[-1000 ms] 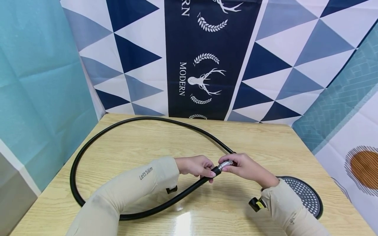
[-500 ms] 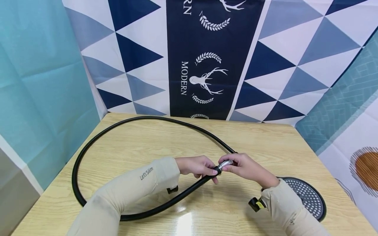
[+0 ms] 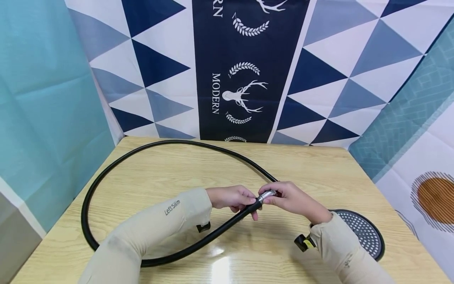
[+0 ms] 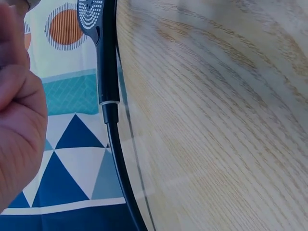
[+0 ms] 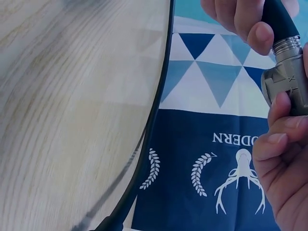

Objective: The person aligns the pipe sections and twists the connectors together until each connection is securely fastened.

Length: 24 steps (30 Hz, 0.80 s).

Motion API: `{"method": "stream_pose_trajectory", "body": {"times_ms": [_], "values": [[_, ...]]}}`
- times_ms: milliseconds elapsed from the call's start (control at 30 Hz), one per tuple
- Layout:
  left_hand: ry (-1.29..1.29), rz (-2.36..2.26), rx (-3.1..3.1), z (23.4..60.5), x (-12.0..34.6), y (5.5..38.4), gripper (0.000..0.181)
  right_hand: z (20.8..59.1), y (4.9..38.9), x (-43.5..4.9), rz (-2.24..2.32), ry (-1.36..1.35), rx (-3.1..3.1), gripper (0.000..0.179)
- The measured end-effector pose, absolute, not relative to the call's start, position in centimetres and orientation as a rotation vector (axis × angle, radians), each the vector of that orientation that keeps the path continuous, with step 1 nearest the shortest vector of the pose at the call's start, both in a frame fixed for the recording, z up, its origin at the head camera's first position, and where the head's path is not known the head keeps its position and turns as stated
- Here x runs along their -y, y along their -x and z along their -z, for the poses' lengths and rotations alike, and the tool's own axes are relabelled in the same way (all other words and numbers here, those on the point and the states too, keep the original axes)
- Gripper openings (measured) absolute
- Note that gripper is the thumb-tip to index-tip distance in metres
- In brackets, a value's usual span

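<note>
Over the middle of the table, in the head view, my left hand [image 3: 237,198] grips the end of a black shower hose [image 3: 220,232]. Beside it, my right hand [image 3: 291,199] pinches a silver metal fitting [image 3: 267,195] that sits in line with the hose end. Silver threads [image 5: 287,45] show between the black hose sleeve and the fitting in the right wrist view. The hose loops left and round the back of the table toward a black shower head [image 3: 363,234], which lies at the right, partly behind my right forearm. Its handle [image 4: 108,67] joins the hose in the left wrist view.
The wooden table [image 3: 170,169] carries the wide hose loop on its left half. A patterned curtain [image 3: 166,71] hangs along the back edge, with a teal cloth [image 3: 53,98] at the left. Small black cameras [image 3: 203,227] sit under the sleeves.
My left fingers have shifted slightly on the hose end beside the fitting. The right hand keeps its hold on the fitting. The head view has swung a little; hose loop and shower head stay put.
</note>
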<state>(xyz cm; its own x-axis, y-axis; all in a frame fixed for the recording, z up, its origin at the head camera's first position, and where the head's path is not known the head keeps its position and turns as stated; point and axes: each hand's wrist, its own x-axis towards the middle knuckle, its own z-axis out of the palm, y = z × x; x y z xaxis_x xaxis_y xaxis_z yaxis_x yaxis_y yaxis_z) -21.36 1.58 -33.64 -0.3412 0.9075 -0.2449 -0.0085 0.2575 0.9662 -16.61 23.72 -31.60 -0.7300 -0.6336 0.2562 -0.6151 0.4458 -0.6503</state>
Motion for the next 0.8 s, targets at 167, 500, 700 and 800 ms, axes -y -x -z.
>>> {"method": "stream_pose_trajectory", "body": {"times_ms": [167,500,700,800], "values": [[-0.863,-1.239,-1.642,33.71,-1.78,21.46,0.033,31.30,16.72,-23.69,1.163,1.142,-2.684,0.016],[-0.861,-1.206,-1.721,33.67,-1.93,21.35,0.030,31.59,17.19,-23.78,1.136,1.147,-2.692,0.015],[-0.819,-1.242,-1.744,33.78,-2.10,21.29,0.023,31.73,17.29,-23.81,1.124,1.142,-2.705,0.016],[-0.806,-1.251,-1.764,33.85,-2.06,21.20,0.020,31.81,17.33,-23.81,1.112,1.140,-2.709,0.016]]}}
